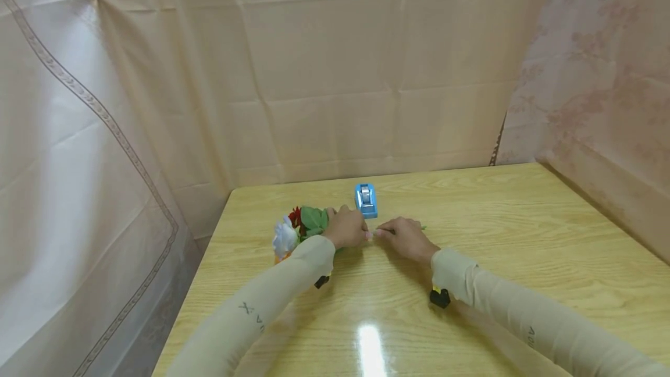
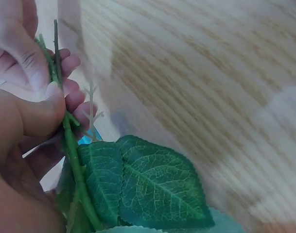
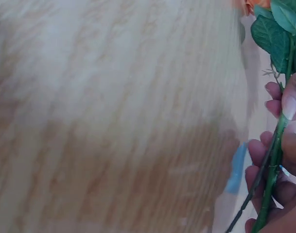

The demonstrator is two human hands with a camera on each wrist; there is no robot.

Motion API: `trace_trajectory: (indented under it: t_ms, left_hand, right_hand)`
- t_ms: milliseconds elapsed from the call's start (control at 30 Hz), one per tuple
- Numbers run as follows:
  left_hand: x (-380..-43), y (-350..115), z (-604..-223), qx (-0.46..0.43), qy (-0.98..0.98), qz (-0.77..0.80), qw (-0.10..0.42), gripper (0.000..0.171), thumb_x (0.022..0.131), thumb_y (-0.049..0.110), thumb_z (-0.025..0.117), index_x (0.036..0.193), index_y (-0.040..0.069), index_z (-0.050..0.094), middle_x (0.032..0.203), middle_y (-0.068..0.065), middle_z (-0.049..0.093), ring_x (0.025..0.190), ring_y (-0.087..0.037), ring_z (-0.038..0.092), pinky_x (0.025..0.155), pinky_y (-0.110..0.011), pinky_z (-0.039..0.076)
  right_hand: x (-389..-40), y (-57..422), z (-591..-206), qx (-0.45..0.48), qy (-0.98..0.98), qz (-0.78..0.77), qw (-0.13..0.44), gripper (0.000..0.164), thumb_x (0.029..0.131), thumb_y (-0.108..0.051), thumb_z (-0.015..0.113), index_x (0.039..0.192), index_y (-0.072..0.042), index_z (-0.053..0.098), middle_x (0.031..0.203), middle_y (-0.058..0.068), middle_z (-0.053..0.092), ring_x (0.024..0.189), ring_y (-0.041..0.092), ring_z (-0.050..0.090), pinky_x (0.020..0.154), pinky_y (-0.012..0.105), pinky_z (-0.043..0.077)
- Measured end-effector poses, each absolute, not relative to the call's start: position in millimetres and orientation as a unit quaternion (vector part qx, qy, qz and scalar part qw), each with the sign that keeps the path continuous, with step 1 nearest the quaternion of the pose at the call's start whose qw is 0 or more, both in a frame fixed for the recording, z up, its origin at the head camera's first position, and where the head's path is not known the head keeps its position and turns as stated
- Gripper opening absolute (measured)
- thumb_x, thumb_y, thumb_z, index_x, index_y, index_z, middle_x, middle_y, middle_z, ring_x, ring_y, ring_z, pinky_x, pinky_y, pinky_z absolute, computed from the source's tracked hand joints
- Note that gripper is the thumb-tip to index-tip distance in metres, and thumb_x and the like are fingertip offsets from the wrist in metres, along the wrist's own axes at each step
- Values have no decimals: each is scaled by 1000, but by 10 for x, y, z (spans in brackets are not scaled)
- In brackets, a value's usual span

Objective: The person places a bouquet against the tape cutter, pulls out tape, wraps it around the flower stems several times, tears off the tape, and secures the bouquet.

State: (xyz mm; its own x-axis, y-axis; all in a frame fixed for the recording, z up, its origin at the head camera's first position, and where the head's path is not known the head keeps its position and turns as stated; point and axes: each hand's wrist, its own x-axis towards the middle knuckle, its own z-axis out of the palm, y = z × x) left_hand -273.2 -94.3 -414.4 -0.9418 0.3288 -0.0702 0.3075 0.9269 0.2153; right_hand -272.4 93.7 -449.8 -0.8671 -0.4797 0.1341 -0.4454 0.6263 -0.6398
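Observation:
Over the table, my left hand (image 1: 346,228) pinches the green stems (image 2: 76,167) of a bunch of flowers between thumb and fingers, just below the leaves (image 2: 160,184). Close beside it, my right hand (image 1: 407,238) pinches the same stems nearer their cut ends; a thin dark stem (image 3: 250,196) runs alongside a thicker green one. The blooms point left in the head view: a white flower (image 1: 285,237), a red flower (image 1: 295,217) and a partly hidden orange flower (image 1: 282,257). Whether tape is on the stems I cannot tell.
A blue tape dispenser (image 1: 366,201) stands just beyond my hands. The wood-grain table (image 1: 513,249) stretches to both sides, with a light patch of glare near the front. Pale cloth curtains (image 1: 335,74) hang behind and along both sides.

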Motion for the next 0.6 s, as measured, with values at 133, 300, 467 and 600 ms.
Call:
trace_trajectory:
  t_ms: [133, 300, 467, 600]
  left_hand:
    - [-2706, -953, -4150, 170, 981, 91, 28, 16, 96, 35, 73, 99, 23, 84, 107, 8, 76, 98, -21, 54, 97, -55, 27]
    - [-2665, -948, -4161, 178, 980, 94, -4, 15, 95, 34, 75, 95, 22, 85, 100, 9, 76, 96, -20, 53, 93, -51, 28]
    - [-2632, -936, -4181, 182, 978, 94, -30, 15, 95, 33, 75, 93, 22, 85, 100, 8, 77, 97, -19, 54, 93, -50, 28]
    - [-2621, -923, -4194, 185, 979, 75, -45, 15, 95, 36, 75, 94, 24, 85, 99, 10, 77, 96, -18, 54, 89, -47, 28]
  right_hand:
    - [-2748, 926, -4474, -253, 907, -333, 40, 27, 106, -26, 58, 117, -11, 78, 116, 6, 76, 118, 34, 65, 104, 70, 27]
    - [-2790, 925, -4459, -258, 909, -323, 55, 26, 106, -27, 59, 114, -13, 79, 114, 4, 76, 114, 32, 65, 96, 61, 30]
    - [-2820, 936, -4452, -255, 909, -325, 51, 21, 102, -25, 65, 111, -14, 80, 115, 5, 76, 118, 35, 64, 97, 65, 30]
    - [-2837, 935, -4446, -244, 912, -327, 45, 21, 100, -26, 68, 110, -13, 81, 115, 6, 76, 117, 35, 65, 93, 61, 32]
